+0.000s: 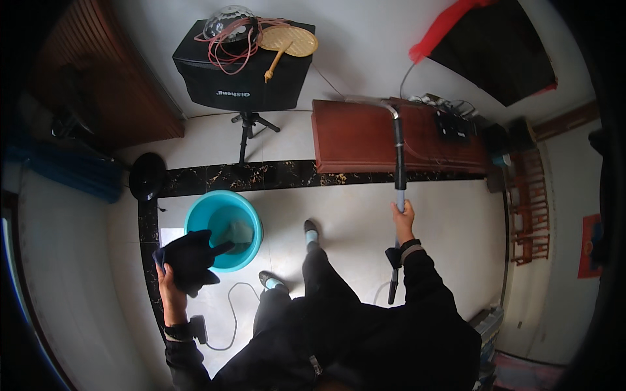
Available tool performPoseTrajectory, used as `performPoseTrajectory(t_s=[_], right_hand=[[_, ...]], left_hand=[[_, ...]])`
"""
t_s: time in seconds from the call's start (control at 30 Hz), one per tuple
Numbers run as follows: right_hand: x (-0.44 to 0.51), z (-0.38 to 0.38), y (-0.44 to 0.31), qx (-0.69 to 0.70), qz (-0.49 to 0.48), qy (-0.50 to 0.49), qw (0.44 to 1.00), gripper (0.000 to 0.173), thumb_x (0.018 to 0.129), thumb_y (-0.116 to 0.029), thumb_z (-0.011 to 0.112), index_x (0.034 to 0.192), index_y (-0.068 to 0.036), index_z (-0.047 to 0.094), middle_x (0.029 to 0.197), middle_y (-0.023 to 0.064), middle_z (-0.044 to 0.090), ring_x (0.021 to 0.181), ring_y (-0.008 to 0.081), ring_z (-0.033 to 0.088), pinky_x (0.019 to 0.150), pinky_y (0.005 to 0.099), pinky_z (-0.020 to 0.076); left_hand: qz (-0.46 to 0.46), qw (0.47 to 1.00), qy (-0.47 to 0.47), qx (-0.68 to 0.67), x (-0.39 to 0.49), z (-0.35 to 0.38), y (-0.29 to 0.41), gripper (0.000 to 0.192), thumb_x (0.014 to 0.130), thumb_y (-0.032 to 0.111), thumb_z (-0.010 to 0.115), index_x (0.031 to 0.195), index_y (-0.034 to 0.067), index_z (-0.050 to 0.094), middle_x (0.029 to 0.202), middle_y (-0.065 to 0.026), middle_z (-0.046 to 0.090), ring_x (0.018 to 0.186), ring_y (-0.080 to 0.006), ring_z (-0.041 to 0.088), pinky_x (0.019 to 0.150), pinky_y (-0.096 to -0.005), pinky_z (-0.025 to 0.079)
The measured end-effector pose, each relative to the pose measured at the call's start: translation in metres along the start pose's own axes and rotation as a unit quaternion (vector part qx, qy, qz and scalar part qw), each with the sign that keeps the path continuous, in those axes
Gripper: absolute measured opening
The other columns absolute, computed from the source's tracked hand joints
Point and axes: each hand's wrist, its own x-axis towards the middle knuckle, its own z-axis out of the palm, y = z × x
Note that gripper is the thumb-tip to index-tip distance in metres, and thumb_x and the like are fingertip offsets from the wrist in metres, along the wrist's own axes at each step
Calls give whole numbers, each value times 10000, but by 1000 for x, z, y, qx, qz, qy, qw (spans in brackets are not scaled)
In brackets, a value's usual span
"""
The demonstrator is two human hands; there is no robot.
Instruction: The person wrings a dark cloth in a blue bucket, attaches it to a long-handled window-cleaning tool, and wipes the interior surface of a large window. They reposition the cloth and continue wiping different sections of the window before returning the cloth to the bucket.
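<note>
My left hand [170,286] grips a bunched dark cloth [188,264] at the left, level with a turquoise plastic basin [260,229]. The cloth overlaps the basin's near left rim in view. A pale, crumpled thing [239,232] lies in the basin; I cannot tell what it is. On the right, my right hand [404,222] is closed around the grey shaft of a long pole tool [400,161]. A black sleeve covers its upper part, and a bent metal neck leads to a blurred flat head [364,99] over the red-brown wooden cabinet [352,132].
A black speaker [239,95] on a tripod [247,127] carries a disco light [230,24], pink cable [230,61] and yellow woven fan [293,41]. A black television [494,49] hangs at upper right. A grey cord [235,313] lies on the tiled floor [450,234] beside my feet.
</note>
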Motion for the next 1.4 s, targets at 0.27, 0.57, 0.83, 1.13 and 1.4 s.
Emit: performPoseTrajectory(t_s=[0.27, 0.57, 0.83, 1.13, 1.4], right_hand=[[127, 111, 94, -70, -16, -62, 995, 289, 741, -202, 800, 836, -64, 565, 661, 36, 544, 607, 204, 527, 603, 366, 433], [276, 207, 146, -196, 6, -161, 967, 326, 770, -263, 769, 881, -39, 560, 750, 151, 596, 720, 339, 581, 672, 419, 443], [348, 251, 204, -222, -23, -148, 963, 331, 756, -312, 781, 890, -82, 585, 757, 110, 629, 719, 301, 614, 658, 449, 443], [394, 276, 199, -537, 71, -208, 814, 398, 915, -248, 573, 1305, -219, 494, 1227, 60, 576, 1193, 309, 490, 956, 529, 450], [373, 308, 144, -608, 53, -143, 779, 524, 898, -200, 598, 1377, -184, 387, 1354, 106, 429, 1236, 372, 443, 948, 540, 460]], left_hand=[[-6, 997, 65, 40, 10, 58, -36, 572, 1013, 321, 451, 1481, 74, 233, 1378, -189, 467, 1228, -308, 525, 1024, -438, 450], [-34, 987, 160, -2, 46, 128, -110, 454, 1028, 256, 419, 1439, 83, 335, 1371, -165, 493, 1240, -321, 516, 1047, -464, 436], [-93, 979, 182, -15, 73, 167, -141, 475, 1017, 292, 443, 1437, 85, 362, 1402, -148, 482, 1282, -312, 485, 1081, -474, 398], [-101, 961, 253, -40, 81, 180, -159, 504, 999, 269, 493, 1442, 85, 338, 1382, -143, 497, 1257, -298, 508, 1066, -449, 413], [-84, 948, 289, -103, 65, 175, -171, 431, 1027, 184, 423, 1443, 95, 350, 1336, -132, 530, 1149, -257, 576, 968, -375, 488]])
